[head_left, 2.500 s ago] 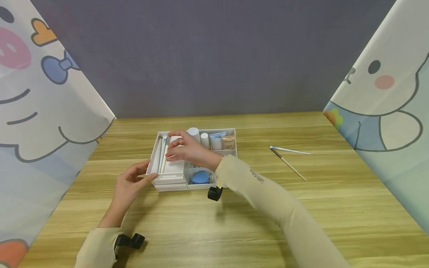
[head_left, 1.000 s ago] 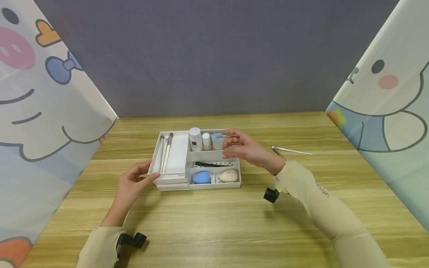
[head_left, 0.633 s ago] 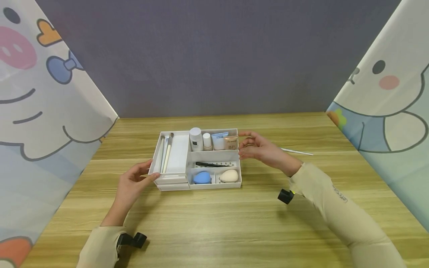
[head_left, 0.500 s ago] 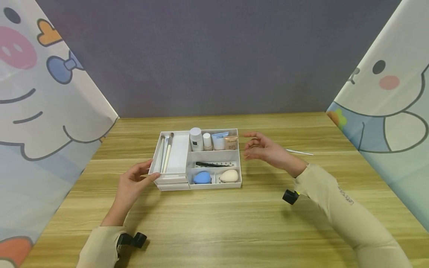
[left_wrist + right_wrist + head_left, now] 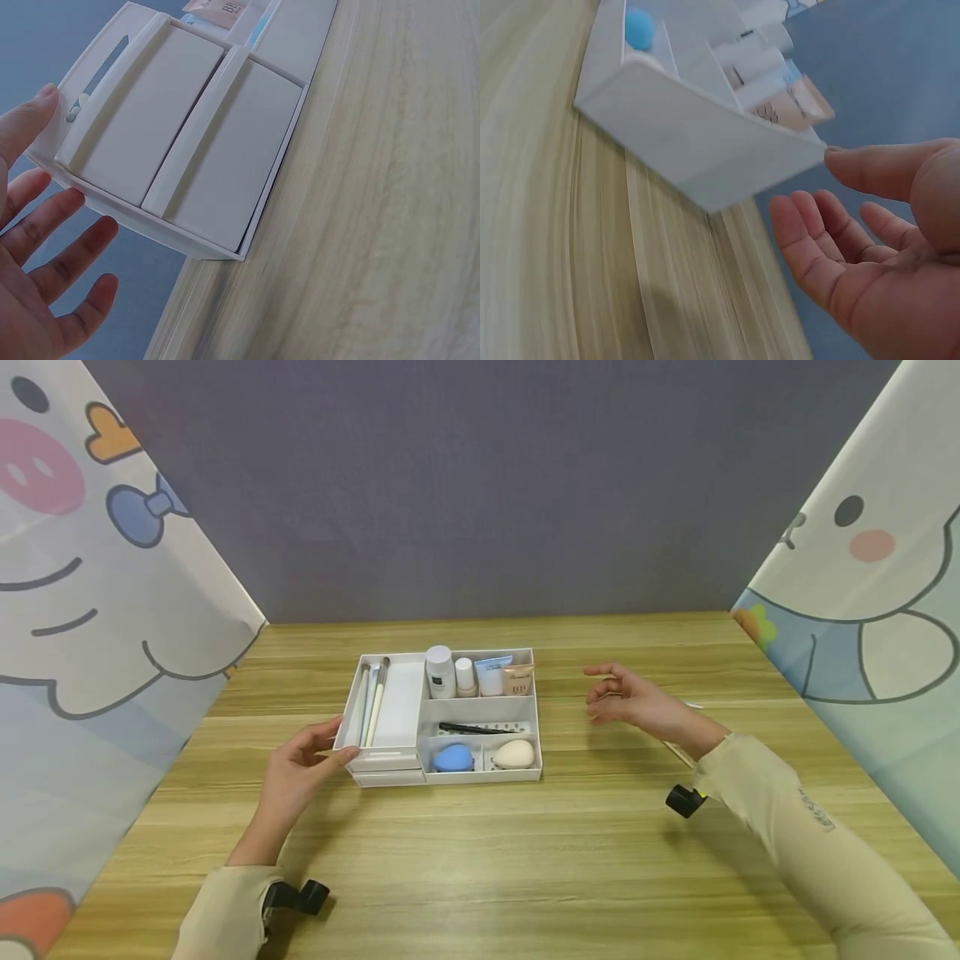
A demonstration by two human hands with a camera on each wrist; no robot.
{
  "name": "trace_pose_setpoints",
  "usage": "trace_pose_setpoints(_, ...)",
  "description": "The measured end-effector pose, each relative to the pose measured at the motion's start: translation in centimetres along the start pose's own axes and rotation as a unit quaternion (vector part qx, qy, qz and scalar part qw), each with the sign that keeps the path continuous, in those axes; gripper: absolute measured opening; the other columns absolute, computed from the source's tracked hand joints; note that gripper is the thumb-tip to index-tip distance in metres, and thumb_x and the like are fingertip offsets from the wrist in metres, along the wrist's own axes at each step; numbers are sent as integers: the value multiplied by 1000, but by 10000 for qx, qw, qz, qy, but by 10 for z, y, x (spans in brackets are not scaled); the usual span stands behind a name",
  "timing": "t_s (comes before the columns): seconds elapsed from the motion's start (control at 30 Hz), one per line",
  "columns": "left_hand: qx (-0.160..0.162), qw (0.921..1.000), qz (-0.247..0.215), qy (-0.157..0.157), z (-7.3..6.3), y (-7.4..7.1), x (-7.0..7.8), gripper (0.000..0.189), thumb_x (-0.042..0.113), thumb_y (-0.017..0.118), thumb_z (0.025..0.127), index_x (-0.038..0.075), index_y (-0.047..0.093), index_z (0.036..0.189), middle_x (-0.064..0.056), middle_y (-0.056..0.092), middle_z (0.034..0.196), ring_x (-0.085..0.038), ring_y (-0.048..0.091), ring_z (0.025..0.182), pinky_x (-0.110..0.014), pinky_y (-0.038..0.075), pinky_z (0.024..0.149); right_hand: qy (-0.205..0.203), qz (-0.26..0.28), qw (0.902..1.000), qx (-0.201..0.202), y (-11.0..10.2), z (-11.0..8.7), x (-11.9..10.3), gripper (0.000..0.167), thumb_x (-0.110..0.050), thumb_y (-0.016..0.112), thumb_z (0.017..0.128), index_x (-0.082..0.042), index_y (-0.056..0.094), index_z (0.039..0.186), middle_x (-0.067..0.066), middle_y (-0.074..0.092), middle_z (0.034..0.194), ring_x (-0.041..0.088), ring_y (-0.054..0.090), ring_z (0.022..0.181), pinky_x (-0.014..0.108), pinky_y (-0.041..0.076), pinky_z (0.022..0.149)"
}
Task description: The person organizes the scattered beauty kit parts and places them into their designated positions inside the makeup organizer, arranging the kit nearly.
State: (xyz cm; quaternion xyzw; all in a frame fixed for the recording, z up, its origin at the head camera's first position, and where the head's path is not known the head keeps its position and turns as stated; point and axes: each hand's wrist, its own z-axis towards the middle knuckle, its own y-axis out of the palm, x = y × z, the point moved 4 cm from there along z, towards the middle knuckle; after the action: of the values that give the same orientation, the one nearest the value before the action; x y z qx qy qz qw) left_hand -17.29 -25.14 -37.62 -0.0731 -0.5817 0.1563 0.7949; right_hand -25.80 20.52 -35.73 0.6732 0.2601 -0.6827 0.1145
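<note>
A white desktop organizer [image 5: 397,710] stands on the wood-grain table. Its upper left tray holds three makeup brushes [image 5: 372,702]. My left hand [image 5: 288,777] rests at the front left corner, thumb on the front rim and fingers at the side; the left wrist view shows those fingers loose and spread, beside two drawer fronts [image 5: 225,150]. My right hand [image 5: 637,706] hovers right of the organizer with nothing between its relaxed fingers. Under and behind its wrist lie two more brushes, one with a pale handle [image 5: 678,754], the other with its white tip [image 5: 695,705] showing.
The organizer's right side holds a white bottle [image 5: 441,675], a smaller bottle [image 5: 465,678], a blue-white tube [image 5: 492,678], a tan BB tube [image 5: 517,681], a black stick [image 5: 472,728], a blue sponge [image 5: 453,758] and a cream sponge [image 5: 513,754]. A grey partition [image 5: 487,485] stands behind the table.
My right hand has moved right from over the brush tray, past the tubes, to beside the loose brushes, now covering most of them. My left hand stays at the organizer's corner.
</note>
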Motion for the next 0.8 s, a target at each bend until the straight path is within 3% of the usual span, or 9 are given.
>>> trace_pose_setpoints(0.2,9,10000,-34,20,0,0,0,42,-1,76,86,-7,62,125,20,67,104,0,64,91,-16,54,73,65,-349,9994,51,-15,-9,6,61,7,54,96,12,20,147,20,52,107,23,61,97,40,56,86)
trace_pose_setpoints(0.43,25,10000,-14,26,0,0,1,42,-1,76,86,-7,62,125,20,67,103,0,64,91,-16,54,72,221,-759,9968,144,-29,-20,13,63,8,56,93,15,20,144,23,51,109,22,61,97,34,56,79)
trace_pose_setpoints(0.8,11,10000,-62,-6,-1,0,0,42,0,76,86,-6,63,125,20,68,104,0,64,92,-17,54,73,643,-1055,9921,212,-51,-34,31,68,8,60,91,17,18,143,20,52,101,20,58,75,32,53,64)
